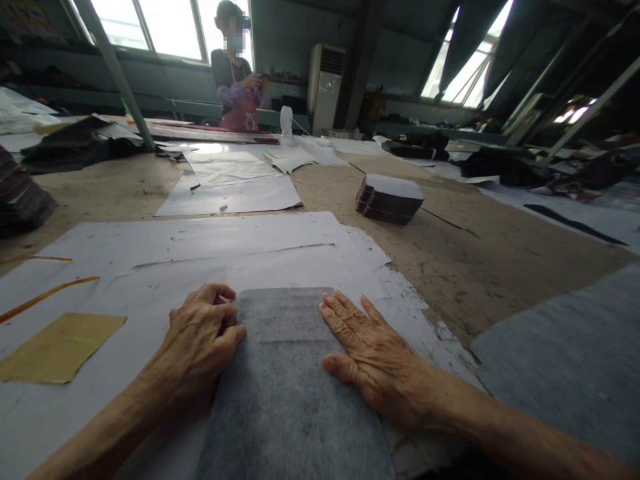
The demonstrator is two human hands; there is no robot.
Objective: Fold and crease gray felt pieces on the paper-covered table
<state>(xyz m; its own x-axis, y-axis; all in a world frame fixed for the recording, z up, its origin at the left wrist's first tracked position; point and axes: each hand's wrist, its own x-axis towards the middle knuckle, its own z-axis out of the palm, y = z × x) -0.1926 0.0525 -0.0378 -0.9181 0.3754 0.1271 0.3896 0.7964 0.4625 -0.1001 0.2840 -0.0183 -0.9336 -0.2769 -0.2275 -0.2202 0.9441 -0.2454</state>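
Observation:
A grey fabric-like piece (293,393) with rounded far corners lies in front of me, a few crease lines running across its far end. Curled at its left edge, my left hand (207,330) has its fingers bent and the thumb against the side; whether it grips only the edge or several layers is hidden. On the right edge my right hand (367,347) lies flat, its fingers stretched out and the thumb apart, touching the top surface. Beneath the piece is a large white paper sheet (150,280).
A stack of dark cut pieces (390,200) stands beyond my right hand. Left lie a tan paper piece (63,347) and orange strips (55,297). A dark stack (20,187) sits at far left, grey fabric (570,360) at right. A person (237,87) stands across the table.

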